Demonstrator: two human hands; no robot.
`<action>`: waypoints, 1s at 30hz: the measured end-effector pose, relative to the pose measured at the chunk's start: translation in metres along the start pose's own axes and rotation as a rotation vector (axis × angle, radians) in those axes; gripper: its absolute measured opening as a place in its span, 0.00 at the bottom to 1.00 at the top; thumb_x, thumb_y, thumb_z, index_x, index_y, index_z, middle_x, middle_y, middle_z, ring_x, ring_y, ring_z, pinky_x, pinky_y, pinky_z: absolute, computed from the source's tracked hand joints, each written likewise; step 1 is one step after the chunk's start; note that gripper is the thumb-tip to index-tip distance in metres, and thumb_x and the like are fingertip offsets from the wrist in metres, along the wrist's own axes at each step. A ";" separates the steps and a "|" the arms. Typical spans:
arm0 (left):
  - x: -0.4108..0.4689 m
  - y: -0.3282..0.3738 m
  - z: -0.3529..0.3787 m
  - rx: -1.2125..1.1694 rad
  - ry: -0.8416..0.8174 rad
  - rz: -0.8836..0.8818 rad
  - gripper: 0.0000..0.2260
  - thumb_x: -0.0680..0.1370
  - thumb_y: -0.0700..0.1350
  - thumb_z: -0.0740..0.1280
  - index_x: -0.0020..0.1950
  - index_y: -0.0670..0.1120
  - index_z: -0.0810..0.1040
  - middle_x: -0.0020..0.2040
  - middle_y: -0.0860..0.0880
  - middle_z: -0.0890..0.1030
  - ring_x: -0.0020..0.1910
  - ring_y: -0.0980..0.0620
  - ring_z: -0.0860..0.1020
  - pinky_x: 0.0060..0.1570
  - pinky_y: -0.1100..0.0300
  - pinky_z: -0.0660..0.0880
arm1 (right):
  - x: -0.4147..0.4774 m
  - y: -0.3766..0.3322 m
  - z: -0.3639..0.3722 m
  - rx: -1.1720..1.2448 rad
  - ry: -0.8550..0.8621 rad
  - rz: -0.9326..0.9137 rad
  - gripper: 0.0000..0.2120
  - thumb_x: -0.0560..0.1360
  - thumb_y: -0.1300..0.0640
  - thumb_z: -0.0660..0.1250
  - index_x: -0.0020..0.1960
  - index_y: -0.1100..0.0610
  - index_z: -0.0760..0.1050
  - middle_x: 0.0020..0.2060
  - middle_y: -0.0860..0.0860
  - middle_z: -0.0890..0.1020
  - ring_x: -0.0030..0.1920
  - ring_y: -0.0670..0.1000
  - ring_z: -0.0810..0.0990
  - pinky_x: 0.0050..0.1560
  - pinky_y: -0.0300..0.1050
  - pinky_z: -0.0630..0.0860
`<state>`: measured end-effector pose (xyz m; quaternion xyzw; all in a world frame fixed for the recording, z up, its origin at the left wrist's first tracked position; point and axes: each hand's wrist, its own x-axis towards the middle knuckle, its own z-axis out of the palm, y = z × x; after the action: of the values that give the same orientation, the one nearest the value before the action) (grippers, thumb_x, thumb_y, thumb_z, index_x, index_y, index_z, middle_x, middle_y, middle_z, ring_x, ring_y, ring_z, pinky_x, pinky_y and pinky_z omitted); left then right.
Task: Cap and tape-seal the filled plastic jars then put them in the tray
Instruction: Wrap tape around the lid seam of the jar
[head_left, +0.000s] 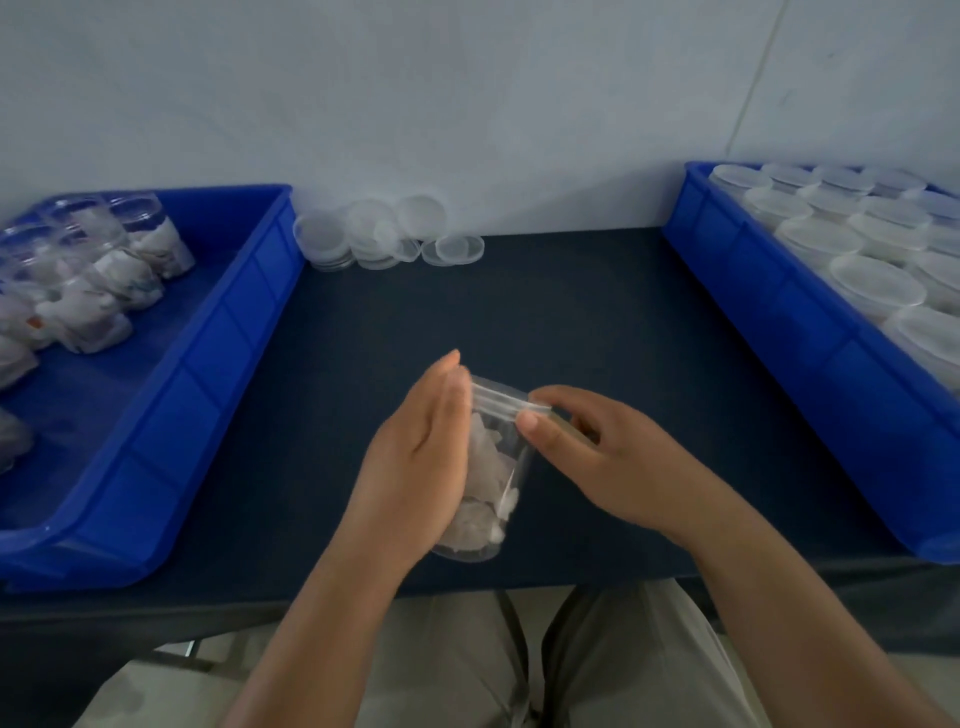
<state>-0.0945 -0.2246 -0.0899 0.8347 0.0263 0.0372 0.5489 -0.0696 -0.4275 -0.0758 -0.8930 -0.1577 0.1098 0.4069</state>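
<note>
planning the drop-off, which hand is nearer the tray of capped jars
Right. The right hand pinches the jar on the side toward that tray; the left hand presses its other side, farther off.

Clear jar (493, 467) of white stuff is tilted over the dark table (519, 312), left hand (421, 457) flat against its side, right hand (587, 441) pinching the rim. Blue left tray (208, 374) and right tray (779, 332) flank it, loose lids (384, 234) lie far back.

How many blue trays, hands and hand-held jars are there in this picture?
Blue trays: 2, the left tray and the right tray
Hands: 2, the left hand and the right hand
Jars in hand: 1, the filled jar
Total: 5
</note>
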 end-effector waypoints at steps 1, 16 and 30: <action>-0.001 0.000 0.003 0.021 -0.029 -0.008 0.33 0.75 0.79 0.54 0.79 0.70 0.62 0.54 0.83 0.74 0.56 0.83 0.71 0.52 0.68 0.70 | 0.000 0.000 0.001 -0.011 0.011 0.005 0.25 0.74 0.19 0.52 0.58 0.31 0.76 0.53 0.36 0.81 0.49 0.41 0.81 0.51 0.47 0.82; 0.002 0.003 -0.021 -0.232 -0.117 -0.148 0.23 0.70 0.79 0.63 0.55 0.68 0.83 0.52 0.57 0.88 0.50 0.57 0.87 0.48 0.56 0.83 | -0.013 0.000 -0.033 -0.091 -0.146 -0.023 0.24 0.75 0.22 0.55 0.69 0.23 0.64 0.46 0.33 0.84 0.46 0.36 0.84 0.43 0.37 0.76; 0.012 -0.017 -0.022 -0.668 -0.548 -0.199 0.31 0.81 0.72 0.62 0.67 0.50 0.84 0.62 0.44 0.85 0.59 0.47 0.84 0.59 0.52 0.81 | 0.001 0.004 -0.021 0.000 -0.247 -0.114 0.26 0.79 0.26 0.54 0.73 0.33 0.73 0.61 0.39 0.83 0.56 0.52 0.83 0.59 0.59 0.81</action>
<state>-0.0849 -0.1965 -0.0959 0.5837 -0.0534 -0.2323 0.7762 -0.0614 -0.4442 -0.0660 -0.8623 -0.2569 0.1958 0.3899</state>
